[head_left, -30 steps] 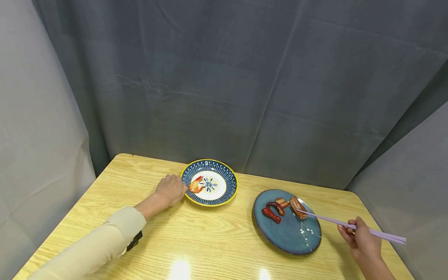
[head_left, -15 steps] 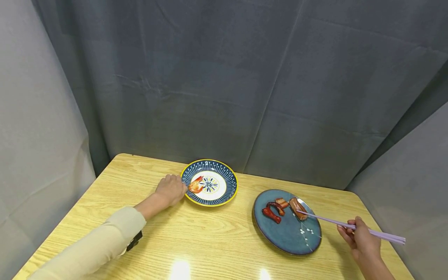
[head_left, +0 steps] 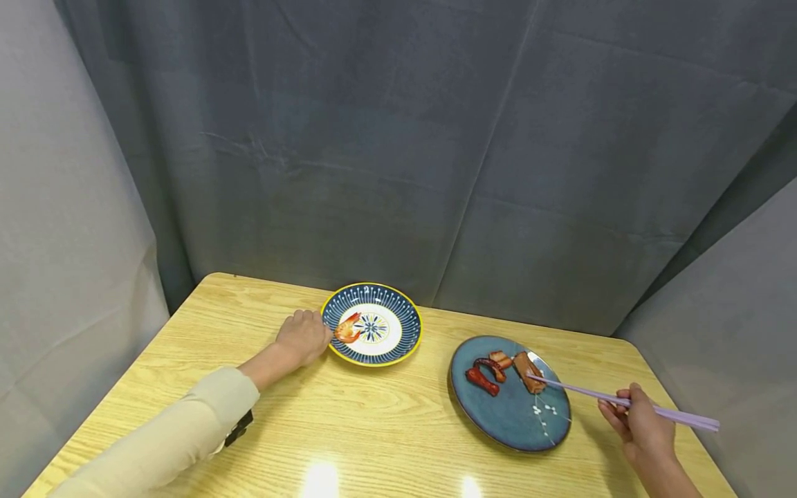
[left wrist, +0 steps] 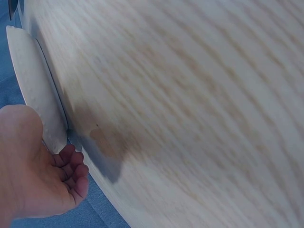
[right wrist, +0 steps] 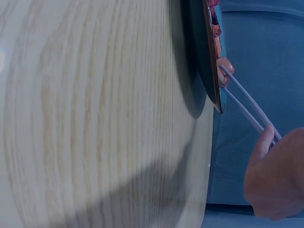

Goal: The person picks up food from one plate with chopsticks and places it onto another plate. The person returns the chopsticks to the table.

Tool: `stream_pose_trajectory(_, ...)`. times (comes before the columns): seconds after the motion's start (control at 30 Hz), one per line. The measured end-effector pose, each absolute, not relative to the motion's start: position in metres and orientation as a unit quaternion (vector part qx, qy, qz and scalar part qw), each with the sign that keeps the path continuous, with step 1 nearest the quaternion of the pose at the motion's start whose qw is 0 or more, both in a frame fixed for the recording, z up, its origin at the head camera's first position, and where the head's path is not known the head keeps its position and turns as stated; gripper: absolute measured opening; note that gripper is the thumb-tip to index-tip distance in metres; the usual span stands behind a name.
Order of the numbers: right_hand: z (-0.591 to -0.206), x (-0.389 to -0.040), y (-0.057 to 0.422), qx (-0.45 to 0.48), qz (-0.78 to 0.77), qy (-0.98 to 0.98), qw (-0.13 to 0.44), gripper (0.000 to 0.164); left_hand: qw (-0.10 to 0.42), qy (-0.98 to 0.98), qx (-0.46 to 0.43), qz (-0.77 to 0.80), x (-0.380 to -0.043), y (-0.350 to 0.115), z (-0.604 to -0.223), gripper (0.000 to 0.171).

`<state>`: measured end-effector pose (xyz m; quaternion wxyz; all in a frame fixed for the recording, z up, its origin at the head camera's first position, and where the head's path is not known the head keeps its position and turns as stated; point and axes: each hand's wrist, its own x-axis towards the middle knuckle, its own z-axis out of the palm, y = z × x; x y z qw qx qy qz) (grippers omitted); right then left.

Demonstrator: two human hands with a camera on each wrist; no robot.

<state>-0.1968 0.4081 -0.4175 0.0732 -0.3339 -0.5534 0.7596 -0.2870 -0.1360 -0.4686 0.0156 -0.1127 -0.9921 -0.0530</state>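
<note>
My left hand (head_left: 304, 338) grips the left rim of a round plate (head_left: 407, 335) with a blue-and-white pattern and a yellow edge. An orange shrimp (head_left: 347, 328) lies on that plate, close to my fingers. From the left wrist view, the fingers curl at the rim of the plate (left wrist: 38, 85). My right hand (head_left: 647, 423) holds lilac chopsticks (head_left: 579, 390). Their tips touch a brown, ridged piece of food (head_left: 529, 373) on a blue-green plate (head_left: 507, 425). In the right wrist view the chopsticks (right wrist: 249, 102) stand slightly apart, at the food piece (right wrist: 224, 71).
Beside the brown piece lie a red drumstick (head_left: 482, 381), a dark curled tentacle-like piece (head_left: 492, 367) and a small striped slice (head_left: 501, 359). The wooden table (head_left: 373, 429) reaches back to a grey curtain (head_left: 373, 173). Pale cloth hangs at both sides.
The brown piece of food has turned slightly under the chopstick tips. My left hand stays at the patterned plate, and the right hand has barely moved.
</note>
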Motion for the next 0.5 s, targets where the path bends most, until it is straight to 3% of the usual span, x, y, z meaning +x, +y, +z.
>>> stream_pose_trajectory(0.5, -0.404, -0.199, 0.404, -0.29, 0.78, -0.547, 0.091, 0.038, 0.017, -0.992, -0.114, -0.047, -0.288, -0.137, -0.47, 0.034)
